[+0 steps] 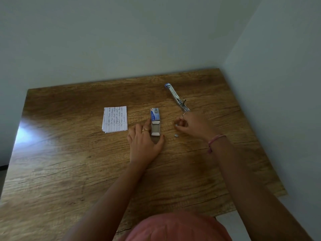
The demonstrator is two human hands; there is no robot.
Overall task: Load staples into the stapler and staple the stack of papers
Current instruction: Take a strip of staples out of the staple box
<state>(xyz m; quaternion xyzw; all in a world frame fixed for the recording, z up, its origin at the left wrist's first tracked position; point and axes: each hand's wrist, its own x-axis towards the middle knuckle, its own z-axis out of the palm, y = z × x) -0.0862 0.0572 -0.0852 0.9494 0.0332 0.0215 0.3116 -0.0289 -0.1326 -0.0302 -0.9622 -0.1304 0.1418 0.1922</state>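
Nearest, the left hand (145,141) steadies the open staple box (155,124) with relaxed fingers, while the right hand (192,126) pinches a staple strip (176,125) that could crumble before reaching the opened stapler (177,98) far right.

The writing on the stack of papers (115,121) is too small to be read. The fingers (180,123) of the right hand (192,126) are blurred, so what is pinched there cannot be told. The near end of the stapler (176,97) is covered by this hand. The counter (52,180) is cut off by the lower edge.
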